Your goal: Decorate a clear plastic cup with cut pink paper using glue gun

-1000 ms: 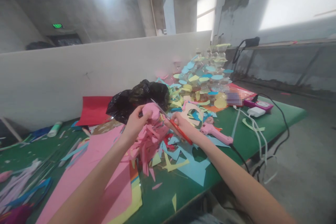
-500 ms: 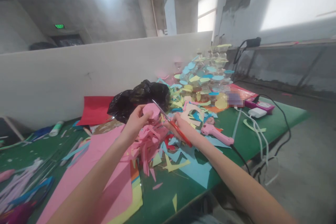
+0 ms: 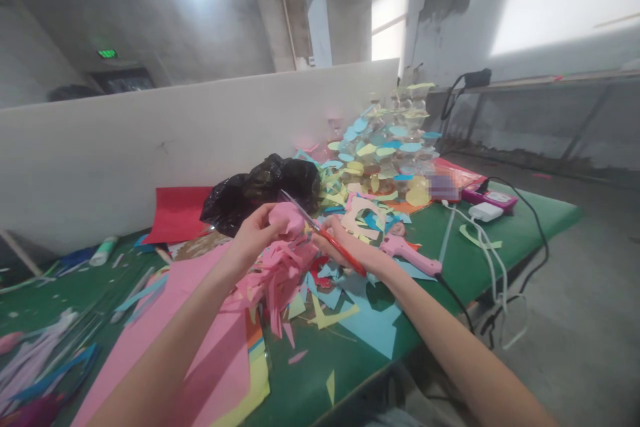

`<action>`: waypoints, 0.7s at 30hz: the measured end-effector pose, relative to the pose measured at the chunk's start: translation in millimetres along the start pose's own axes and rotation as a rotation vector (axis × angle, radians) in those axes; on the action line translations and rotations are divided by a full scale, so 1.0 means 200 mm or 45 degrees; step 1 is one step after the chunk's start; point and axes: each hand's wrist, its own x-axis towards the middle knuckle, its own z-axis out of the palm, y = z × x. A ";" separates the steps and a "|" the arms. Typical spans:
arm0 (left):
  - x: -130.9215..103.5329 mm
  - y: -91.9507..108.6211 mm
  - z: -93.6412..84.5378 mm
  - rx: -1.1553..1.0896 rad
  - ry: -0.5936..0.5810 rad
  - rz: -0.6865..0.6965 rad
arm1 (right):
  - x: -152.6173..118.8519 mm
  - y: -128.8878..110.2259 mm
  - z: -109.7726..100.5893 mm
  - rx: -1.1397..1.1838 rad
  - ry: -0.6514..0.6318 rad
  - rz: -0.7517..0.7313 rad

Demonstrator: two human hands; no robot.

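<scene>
My left hand (image 3: 259,230) pinches a small piece of pink paper (image 3: 287,219) with rounded edges. My right hand (image 3: 337,238) is closed around red-handled scissors (image 3: 344,255), whose metal blades point up and left beside the pink paper's right edge. Whether the blades touch the paper I cannot tell. Below both hands lies a heap of pink paper scraps (image 3: 274,273). Large pink sheets (image 3: 200,347) spread under my left forearm. Blue paper offcuts (image 3: 373,323) lie beneath my right wrist.
A pink glue gun (image 3: 410,255) with a black cord lies to the right. Behind are a black plastic bag (image 3: 263,187) and many clear cups topped with coloured paper (image 3: 385,147). White cables (image 3: 483,233) hang over the right edge of the green table (image 3: 540,213). Red paper (image 3: 177,213) stands back left.
The view has shifted slightly, so the scene sits a little further left. The pink paper has turned a little in my left hand, and the scissors remain beside it.
</scene>
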 end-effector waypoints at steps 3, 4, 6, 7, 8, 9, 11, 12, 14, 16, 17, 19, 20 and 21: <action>-0.02 0.04 0.02 0.077 -0.001 0.028 | 0.01 0.00 0.00 -0.037 0.085 -0.014; -0.02 0.05 0.03 0.089 0.008 0.030 | 0.01 0.01 0.00 -0.054 0.104 -0.013; -0.02 0.05 0.04 0.092 0.020 0.027 | 0.02 0.03 0.01 -0.091 0.150 -0.014; -0.01 0.04 0.04 0.090 0.018 0.026 | 0.03 0.03 0.01 -0.105 0.193 -0.012; -0.01 0.03 0.03 0.087 0.017 0.026 | 0.03 0.04 0.01 -0.115 0.242 0.000; -0.01 0.02 0.03 0.084 0.016 0.026 | 0.03 0.04 0.01 -0.123 0.288 0.021; 0.00 0.00 0.02 0.068 0.018 0.015 | 0.03 0.03 0.00 -0.124 0.332 0.065; 0.00 0.00 0.02 0.051 0.030 0.003 | 0.03 0.03 0.00 -0.111 0.317 0.073; 0.00 -0.01 0.02 -0.025 0.050 -0.024 | 0.03 0.03 -0.01 -0.071 0.264 0.052; 0.00 0.00 0.02 -0.149 0.066 -0.041 | 0.03 0.04 -0.01 -0.026 0.218 -0.003; 0.01 0.00 0.03 -0.207 0.084 -0.047 | 0.03 0.04 -0.01 -0.014 0.199 -0.030; 0.01 0.01 0.04 -0.274 0.139 -0.063 | 0.04 0.06 0.00 -0.006 0.179 -0.074; 0.01 0.02 0.04 -0.279 0.175 -0.069 | 0.04 0.07 0.01 -0.007 0.165 -0.090; 0.01 0.02 0.04 -0.274 0.201 -0.070 | 0.05 0.07 0.01 -0.008 0.151 -0.100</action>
